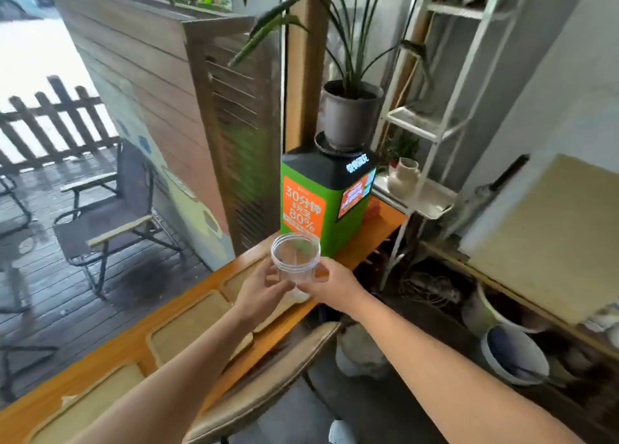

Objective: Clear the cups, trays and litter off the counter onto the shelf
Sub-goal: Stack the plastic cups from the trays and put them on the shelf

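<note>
A clear plastic cup (295, 257) is held upright above the orange wooden counter (134, 340), with nothing visible inside it. My left hand (259, 293) grips it from the left and my right hand (330, 283) grips it from the right. Three tan wooden trays lie in a row on the counter: one under the cup (237, 281), one in the middle (187, 326), and one near me (90, 406). A small white piece (299, 295) shows just below the cup; I cannot tell what it is.
A green and orange kiosk (321, 199) with a potted plant (350, 115) on top stands at the counter's far end. A white metal shelf (425, 192) holding a white vase (403, 175) rises to the right. Chair arm (268, 380) below, pots on the floor (516, 356).
</note>
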Demonstrator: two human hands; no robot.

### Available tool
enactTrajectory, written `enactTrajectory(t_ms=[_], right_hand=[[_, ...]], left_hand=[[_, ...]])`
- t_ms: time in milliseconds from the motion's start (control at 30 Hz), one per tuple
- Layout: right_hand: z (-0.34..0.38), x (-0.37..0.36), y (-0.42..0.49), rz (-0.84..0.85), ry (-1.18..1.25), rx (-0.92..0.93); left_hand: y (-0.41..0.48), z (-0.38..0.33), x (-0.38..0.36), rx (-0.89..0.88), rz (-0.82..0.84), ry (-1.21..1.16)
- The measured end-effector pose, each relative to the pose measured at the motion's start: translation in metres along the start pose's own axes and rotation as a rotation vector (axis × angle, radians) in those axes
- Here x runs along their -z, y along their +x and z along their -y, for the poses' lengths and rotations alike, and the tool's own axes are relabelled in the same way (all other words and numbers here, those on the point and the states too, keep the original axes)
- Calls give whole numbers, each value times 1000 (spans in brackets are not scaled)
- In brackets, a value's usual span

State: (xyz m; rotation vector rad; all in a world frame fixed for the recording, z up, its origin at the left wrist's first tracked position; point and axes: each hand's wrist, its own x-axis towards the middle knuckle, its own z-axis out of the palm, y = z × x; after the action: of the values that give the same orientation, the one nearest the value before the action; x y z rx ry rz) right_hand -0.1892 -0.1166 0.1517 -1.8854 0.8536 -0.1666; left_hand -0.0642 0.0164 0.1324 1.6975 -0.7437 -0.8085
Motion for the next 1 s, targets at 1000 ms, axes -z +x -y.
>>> enactTrajectory(t_ms=[1000], right_hand=[[-270, 386, -157, -478, 282, -263]], left_hand=[[61, -117, -494, -107, 520, 189]])
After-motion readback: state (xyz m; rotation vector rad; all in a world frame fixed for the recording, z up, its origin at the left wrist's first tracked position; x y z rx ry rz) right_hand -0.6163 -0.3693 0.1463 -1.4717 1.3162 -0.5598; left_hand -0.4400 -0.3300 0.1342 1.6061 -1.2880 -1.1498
